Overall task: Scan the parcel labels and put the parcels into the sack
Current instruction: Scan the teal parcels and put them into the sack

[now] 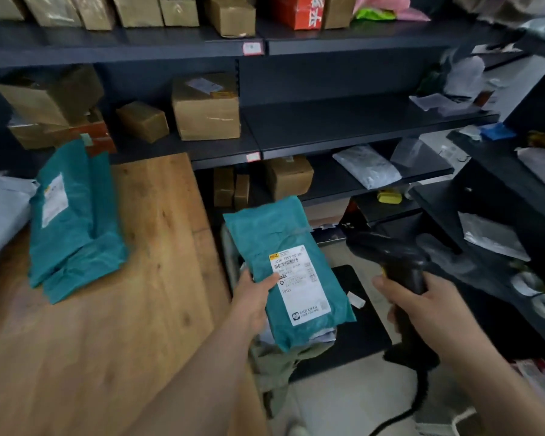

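My left hand [255, 295] grips the left edge of a teal plastic parcel [274, 240], thumb on top, holding it in the air past the table's right edge. Its white shipping label [302, 287] with a barcode faces up. My right hand [422, 305] holds a black handheld scanner [394, 256] by the handle, its head pointing left toward the label from a short distance. Below the parcel, the pale grey-green sack [276, 369] hangs beside the table, mostly hidden. More teal parcels [73, 221] lie stacked on the wooden table [139, 309] at the left.
Dark shelves [343, 121] with cardboard boxes and grey mailers run across the back and along the right side. A grey-white mailer [0, 221] lies at the table's left edge. A dark mat [359, 328] lies on the pale floor under the scanner's cable.
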Demonstrator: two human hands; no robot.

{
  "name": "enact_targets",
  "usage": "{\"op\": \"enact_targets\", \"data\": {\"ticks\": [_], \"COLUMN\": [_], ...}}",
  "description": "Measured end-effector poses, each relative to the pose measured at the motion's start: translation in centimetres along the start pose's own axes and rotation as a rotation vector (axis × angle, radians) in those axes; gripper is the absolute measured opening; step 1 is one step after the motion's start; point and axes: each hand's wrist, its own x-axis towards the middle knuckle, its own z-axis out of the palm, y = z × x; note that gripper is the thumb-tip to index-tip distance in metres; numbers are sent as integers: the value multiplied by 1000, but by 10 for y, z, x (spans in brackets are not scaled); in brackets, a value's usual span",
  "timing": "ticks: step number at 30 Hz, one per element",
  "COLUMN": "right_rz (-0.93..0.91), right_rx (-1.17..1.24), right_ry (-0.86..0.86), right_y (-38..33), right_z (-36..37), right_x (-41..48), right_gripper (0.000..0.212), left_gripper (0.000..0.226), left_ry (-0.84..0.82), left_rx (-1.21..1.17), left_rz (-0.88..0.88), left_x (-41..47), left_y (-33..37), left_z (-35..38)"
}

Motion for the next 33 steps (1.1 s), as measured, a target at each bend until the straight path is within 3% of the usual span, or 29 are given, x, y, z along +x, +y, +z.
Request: {"op": "enact_targets", "data": {"ticks": [5,11,17,25,29,33], "right_rz": [65,141,156,198,179,138], "right_rx": [114,220,266,299,282,282], "right_ry": [-110,-218,-246,-269,-258,-261], "right_y": [42,94,132,142,135,109], "right_z": [1,31,56,66,68,63], "right_x": [68,124,156,170,164,146], "right_gripper": [24,21,32,29,28,27], "left_gripper": [26,32,35,25,6,18], "left_ry": [137,304,414,527,618,599], "left_rx": [59,100,153,185,323,288], "left_rz": [-82,-204,-203,-208,-138,-27], "left_x": [75,147,188,204,192,159], "left_y": [-60,-119,-155,-172,-157,-115], "left_z": [26,1,-25,-34,-24,-4]}}
